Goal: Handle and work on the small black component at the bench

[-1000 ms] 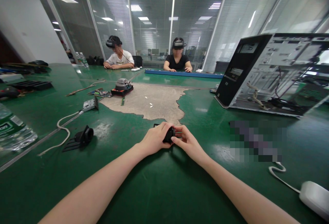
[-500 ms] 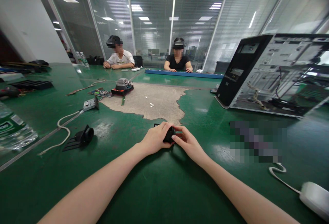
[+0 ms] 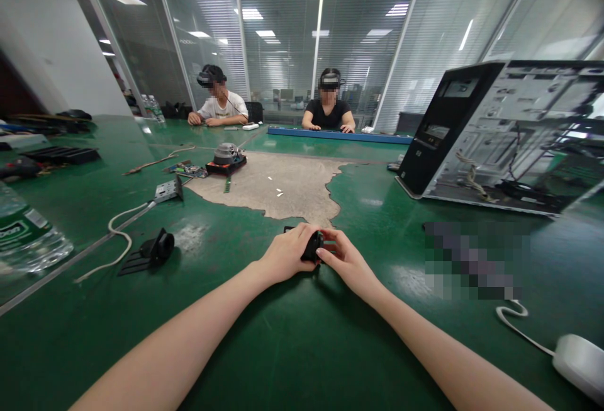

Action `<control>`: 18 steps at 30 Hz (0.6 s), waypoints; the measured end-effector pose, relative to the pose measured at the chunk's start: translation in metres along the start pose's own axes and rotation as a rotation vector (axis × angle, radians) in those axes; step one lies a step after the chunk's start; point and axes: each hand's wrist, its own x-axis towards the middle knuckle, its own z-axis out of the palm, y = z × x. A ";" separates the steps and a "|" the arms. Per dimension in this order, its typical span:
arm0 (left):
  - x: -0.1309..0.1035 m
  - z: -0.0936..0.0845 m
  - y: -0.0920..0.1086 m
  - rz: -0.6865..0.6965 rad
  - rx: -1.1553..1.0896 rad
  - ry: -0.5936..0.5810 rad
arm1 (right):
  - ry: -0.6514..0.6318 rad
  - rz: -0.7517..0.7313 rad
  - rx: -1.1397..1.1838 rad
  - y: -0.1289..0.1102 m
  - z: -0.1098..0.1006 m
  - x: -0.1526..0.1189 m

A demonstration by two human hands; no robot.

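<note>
Between my two hands, at the middle of the near table, is a small black plastic part (image 3: 312,247), mostly covered by fingers. My left hand (image 3: 285,249) wraps around it from the left, with one dark edge showing beyond the knuckles. From the other side my right hand (image 3: 348,262) pinches it, thumb and fingertips at its right end. To the left on the green tabletop lies another black piece (image 3: 150,252) with a round end and flat prongs.
An opened computer case (image 3: 472,140) stands at right. A water bottle (image 3: 31,235) and a metal bracket with a cable (image 3: 167,191) are at left. A heatsink-like part (image 3: 227,158) rests on the bare patch (image 3: 292,178). Two people sit across the table.
The view has shifted very slightly. Both hands stay on the black part in nearly the same pose.
</note>
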 end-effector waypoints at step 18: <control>0.000 -0.001 0.000 0.013 0.008 0.000 | -0.041 0.002 0.010 -0.002 -0.001 -0.001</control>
